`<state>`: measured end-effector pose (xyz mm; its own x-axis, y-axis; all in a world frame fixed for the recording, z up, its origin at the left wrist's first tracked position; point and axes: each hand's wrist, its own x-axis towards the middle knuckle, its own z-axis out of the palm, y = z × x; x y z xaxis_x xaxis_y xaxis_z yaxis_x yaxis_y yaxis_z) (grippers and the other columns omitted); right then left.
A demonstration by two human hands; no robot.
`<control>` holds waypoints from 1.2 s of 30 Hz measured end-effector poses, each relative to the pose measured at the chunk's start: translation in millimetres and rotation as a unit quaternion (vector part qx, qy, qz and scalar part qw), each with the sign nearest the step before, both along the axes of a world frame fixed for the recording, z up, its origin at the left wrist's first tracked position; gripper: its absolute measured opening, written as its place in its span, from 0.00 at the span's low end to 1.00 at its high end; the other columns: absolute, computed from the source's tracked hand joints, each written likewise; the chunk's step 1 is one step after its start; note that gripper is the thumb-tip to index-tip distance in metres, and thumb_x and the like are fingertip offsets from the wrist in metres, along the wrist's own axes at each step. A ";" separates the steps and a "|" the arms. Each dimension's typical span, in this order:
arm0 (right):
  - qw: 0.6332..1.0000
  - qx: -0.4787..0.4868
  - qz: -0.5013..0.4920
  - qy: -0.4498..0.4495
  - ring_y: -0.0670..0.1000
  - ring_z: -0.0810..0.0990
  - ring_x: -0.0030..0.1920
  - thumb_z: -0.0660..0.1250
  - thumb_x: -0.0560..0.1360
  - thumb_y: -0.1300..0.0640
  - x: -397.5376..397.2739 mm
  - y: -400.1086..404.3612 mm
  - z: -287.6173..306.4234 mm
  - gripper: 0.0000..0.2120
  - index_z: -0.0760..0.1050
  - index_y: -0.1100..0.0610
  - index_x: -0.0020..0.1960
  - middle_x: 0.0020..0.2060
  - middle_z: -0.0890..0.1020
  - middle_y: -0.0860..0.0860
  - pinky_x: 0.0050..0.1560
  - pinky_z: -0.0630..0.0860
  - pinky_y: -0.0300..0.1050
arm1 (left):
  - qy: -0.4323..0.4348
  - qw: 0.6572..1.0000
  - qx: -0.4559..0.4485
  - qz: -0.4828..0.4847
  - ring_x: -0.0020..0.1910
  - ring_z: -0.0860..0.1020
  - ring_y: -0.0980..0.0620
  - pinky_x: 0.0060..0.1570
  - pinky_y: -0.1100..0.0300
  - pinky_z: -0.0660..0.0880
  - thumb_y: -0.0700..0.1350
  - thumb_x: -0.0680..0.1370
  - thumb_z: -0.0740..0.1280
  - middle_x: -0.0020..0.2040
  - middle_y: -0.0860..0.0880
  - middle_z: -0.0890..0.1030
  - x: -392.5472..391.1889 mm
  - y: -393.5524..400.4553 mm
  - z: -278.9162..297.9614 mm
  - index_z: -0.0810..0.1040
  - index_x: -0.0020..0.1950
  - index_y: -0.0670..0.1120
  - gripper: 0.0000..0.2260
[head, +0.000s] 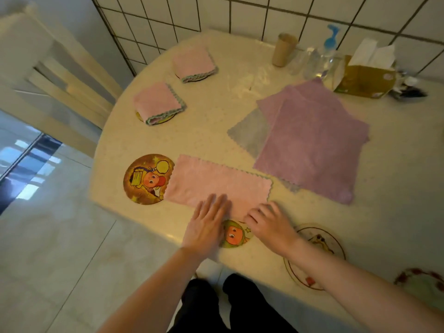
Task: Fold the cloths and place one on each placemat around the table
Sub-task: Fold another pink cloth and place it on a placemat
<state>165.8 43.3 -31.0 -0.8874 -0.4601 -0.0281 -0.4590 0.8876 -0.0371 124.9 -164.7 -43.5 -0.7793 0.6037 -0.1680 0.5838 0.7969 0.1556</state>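
A pink cloth (216, 183) folded into a long strip lies near the table's front edge, overlapping a round cartoon placemat (144, 180). My left hand (206, 224) lies flat with straight fingers on the strip's near edge. My right hand (269, 221) touches the strip's right near corner with bent fingers. A small round placemat (236, 234) shows between my hands. Two folded pink cloths (157, 103) (194, 62) sit on placemats at the far left. A stack of unfolded purple cloths (310, 140) lies in the table's middle.
Two more placemats (317, 239) (422, 282) lie along the right front edge. By the tiled wall stand a beige cup (283, 49), a spray bottle (330, 44), clear glasses and a tissue box (367, 75). A chair (60, 75) stands at the left.
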 end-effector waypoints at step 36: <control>0.938 -0.241 0.115 -0.222 0.50 0.75 0.61 0.64 0.77 0.58 -76.8 54.4 13.9 0.16 0.75 0.58 0.64 0.60 0.79 0.53 0.62 0.71 0.42 | -0.306 0.752 0.438 0.386 0.39 0.75 0.56 0.38 0.66 0.70 0.59 0.78 0.61 0.39 0.55 0.78 33.6 7.2 36.5 0.79 0.50 0.40 0.21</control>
